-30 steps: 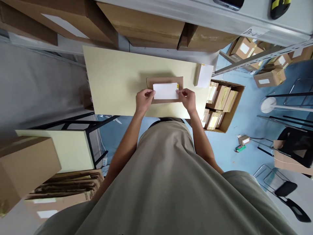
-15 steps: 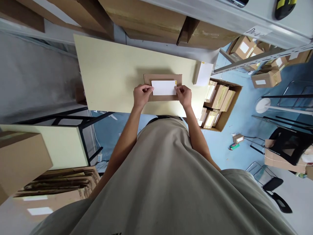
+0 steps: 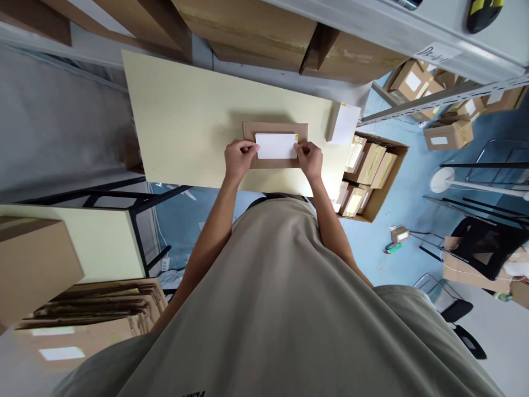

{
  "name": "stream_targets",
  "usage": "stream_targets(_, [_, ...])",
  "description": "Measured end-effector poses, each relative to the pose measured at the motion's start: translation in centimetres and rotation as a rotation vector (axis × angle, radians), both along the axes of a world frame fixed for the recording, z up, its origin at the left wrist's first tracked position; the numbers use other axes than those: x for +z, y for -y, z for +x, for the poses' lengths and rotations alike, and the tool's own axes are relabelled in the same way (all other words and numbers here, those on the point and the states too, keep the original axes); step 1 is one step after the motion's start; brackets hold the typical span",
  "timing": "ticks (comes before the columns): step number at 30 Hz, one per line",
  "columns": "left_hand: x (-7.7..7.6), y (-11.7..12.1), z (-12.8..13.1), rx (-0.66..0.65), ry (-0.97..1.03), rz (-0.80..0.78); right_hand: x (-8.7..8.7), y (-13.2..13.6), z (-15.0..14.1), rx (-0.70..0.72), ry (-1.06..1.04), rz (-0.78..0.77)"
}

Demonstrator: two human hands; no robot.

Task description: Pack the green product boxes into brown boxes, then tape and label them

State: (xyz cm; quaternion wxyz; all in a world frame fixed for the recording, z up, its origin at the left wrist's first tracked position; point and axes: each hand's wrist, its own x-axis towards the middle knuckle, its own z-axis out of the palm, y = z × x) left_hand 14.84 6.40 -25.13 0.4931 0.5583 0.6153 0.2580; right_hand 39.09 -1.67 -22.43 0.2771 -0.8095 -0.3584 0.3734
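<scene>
A white label (image 3: 276, 146) with a small yellow mark at its upper right corner is held level over a brown cardboard box (image 3: 274, 127). Its left end is pinched by my left hand (image 3: 239, 160), its right end by my right hand (image 3: 309, 160). Whether the label touches the box top, I cannot tell. Beneath the box is a pale yellow tabletop (image 3: 177, 121). To the right of my right hand, near the table's right edge, stands a stack of white labels (image 3: 345, 123) with the same yellow mark.
A large open carton (image 3: 382, 204) full of taped boxes stands on the floor at the right. Large cardboard boxes (image 3: 256, 38) line the far side behind the table. Flattened cardboard (image 3: 99, 303) fills a carton at lower left. A metal shelf (image 3: 446, 55) overhangs the upper right.
The view has shifted slightly. Both hands keep the same pinch on the label over the box, with no clear movement of the label relative to the box.
</scene>
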Motion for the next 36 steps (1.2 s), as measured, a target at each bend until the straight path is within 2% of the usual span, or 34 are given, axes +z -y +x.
stream_targets(16, [0.4, 0.2, 0.3, 0.023, -0.002, 0.008, -0.5, -0.1, -0.3, -0.007, 0.033, -0.021])
stream_targets(25, [0.4, 0.1, 0.3, -0.034, -0.09, 0.003, -0.9, -0.3, -0.6, 0.006, 0.057, -0.034])
stream_targets(31, [0.4, -0.2, 0.4, -0.049, -0.131, 0.001, -1.1, -1.0, -0.1, -0.007, 0.114, -0.136])
stream_targets(34, [0.4, -0.3, 0.3, -0.064, -0.141, 0.0, -0.3, -1.0, -0.3, 0.045, 0.173, -0.138])
stream_targets(36, [0.4, -0.3, 0.4, -0.063, -0.146, -0.004, 0.5, -0.7, -1.3, 0.158, 0.246, -0.069])
